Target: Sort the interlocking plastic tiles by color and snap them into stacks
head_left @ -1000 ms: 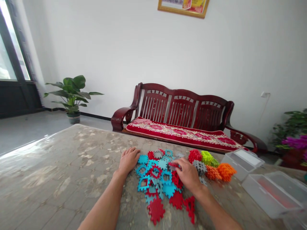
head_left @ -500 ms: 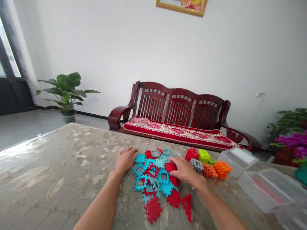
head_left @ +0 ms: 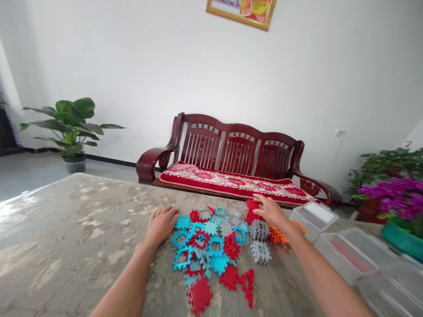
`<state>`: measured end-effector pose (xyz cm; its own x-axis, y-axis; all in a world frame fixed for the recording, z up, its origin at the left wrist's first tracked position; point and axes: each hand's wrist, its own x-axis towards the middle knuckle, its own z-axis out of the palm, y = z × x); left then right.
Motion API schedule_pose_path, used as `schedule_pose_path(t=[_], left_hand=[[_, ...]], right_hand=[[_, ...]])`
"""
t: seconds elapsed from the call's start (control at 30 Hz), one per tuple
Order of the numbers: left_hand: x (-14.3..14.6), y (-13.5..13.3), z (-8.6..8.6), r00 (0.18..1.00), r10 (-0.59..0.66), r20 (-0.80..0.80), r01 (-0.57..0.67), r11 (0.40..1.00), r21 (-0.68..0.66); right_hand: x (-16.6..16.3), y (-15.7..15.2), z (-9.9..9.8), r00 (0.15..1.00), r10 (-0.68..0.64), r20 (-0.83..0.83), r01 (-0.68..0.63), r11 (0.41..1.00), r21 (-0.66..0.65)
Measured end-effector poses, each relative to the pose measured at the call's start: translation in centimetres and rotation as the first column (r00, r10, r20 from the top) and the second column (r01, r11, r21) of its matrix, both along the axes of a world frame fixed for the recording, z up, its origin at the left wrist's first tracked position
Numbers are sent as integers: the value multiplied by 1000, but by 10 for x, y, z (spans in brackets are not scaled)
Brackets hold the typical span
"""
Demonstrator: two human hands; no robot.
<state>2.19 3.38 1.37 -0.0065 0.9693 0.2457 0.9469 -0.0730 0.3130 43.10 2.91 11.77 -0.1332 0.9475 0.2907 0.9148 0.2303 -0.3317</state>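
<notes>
My left hand (head_left: 161, 223) lies flat on the table, fingers stretched out, just left of a loose spread of interlocking tiles. A turquoise tile (head_left: 183, 222) is the piece nearest to it. At the back right of the spread, my right hand (head_left: 272, 214) is closed, thumb and fingers around red interlocking tiles (head_left: 253, 210) at the red stack. Its fingers partly cover them, so I cannot tell how many it grips. Stacked grey tiles (head_left: 259, 230) stand just in front, with more grey tiles (head_left: 261, 252) nearer me. Orange tiles (head_left: 276, 235) are partly hidden behind my right wrist.
Clear plastic boxes (head_left: 352, 253) stand on the table's right side, one with something red inside. Loose red tiles (head_left: 199, 296) lie at the near edge of the spread. Beyond the table is a wooden bench (head_left: 228, 145); purple flowers (head_left: 396, 198) stand at the right.
My right hand has moved right and away from me, from red tiles in the spread to the red stack. Grey tiles now show where it was. My left hand stays flat; the view has shifted right.
</notes>
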Motion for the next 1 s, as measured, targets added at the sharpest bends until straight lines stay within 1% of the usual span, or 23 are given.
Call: schedule_pose_path(t=[0.1, 0.17, 0.23, 0.4, 0.57, 0.77, 0.9, 1.0], left_hand=[[-1, 1, -1, 1000, -2, -6, 2, 1000, -6], [-1, 1, -1, 1000, -6, -12, 6, 1000, -21], [-2, 1, -1, 1000, -10, -14, 9, 1000, -28], [-3, 2, -3, 1000, -10, -9, 10, 1000, -1], [-3, 2, -5, 1000, 2, 4, -2, 1000, 15], [-2, 1, -3, 1000, -7, 1, 7, 1000, 3], [-2, 1, -4, 1000, -1, 12, 1, 1000, 13], [-2, 2, -5, 1000, 0, 13, 0, 1000, 12]], right_hand=[[33, 14, 1, 997, -32, 67, 32, 999, -6], [45, 20, -3, 996, -35, 87, 36, 999, -10], [50, 23, -8, 994, -32, 101, 34, 999, -10], [50, 26, -15, 995, 29, 95, -25, 999, -41], [50, 26, -15, 994, 24, 111, -16, 997, -72], [54, 27, -19, 996, 57, 61, -53, 996, -70], [51, 28, -21, 992, 53, 111, -45, 996, -72], [49, 29, -22, 985, 59, 162, -43, 994, -100]])
